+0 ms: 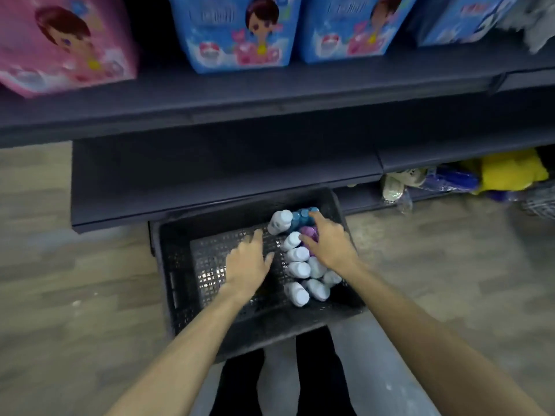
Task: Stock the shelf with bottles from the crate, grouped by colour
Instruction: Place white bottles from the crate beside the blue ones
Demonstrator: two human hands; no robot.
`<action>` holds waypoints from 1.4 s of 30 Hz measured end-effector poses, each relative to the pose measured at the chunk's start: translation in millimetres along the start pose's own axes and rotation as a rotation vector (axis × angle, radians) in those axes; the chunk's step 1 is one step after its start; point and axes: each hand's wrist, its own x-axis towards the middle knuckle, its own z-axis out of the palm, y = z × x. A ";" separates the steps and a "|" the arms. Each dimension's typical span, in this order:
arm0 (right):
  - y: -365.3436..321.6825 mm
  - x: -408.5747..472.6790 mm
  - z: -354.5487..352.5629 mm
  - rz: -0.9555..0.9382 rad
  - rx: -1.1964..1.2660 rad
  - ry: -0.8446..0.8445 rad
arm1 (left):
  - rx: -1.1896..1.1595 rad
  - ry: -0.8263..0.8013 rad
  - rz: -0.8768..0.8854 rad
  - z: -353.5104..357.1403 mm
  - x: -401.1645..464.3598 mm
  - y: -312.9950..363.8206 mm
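A black plastic crate [180,265] sits on the floor below the dark shelf [210,175]. Several white bottles [297,270] lie along its right side, with blue bottles [301,216] and a purple bottle [309,232] at the far right corner. My right hand [329,241] reaches over the purple bottle, fingers curled round it and a fingertip touching the blue ones. My left hand [250,264] hovers inside the crate with fingers spread, just left of the white bottles, holding nothing.
Blue packs [237,34] and a pink pack [63,43] stand on the upper shelf. Yellow and blue bagged goods [480,175] fill the low shelf at right. Wood-look floor [60,265] surrounds the crate. My legs are under the crate's near edge.
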 end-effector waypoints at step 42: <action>96.3 129.3 169.9 -0.060 -0.096 -0.072 | -0.468 0.040 0.070 227.9 195.5 -29.4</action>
